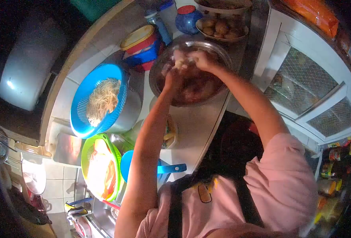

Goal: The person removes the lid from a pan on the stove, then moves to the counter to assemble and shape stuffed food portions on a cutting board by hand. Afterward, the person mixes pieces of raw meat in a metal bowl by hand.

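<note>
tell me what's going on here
A person in a pink shirt reaches into a wide, round, shiny metal bowl. The left hand and the right hand are close together at some pale, blurred pieces; whether either grips one is hard to tell. Left of the bowl, a round blue plastic colander holds pale, stringy food, with a round lime-green plastic basket beside it.
</note>
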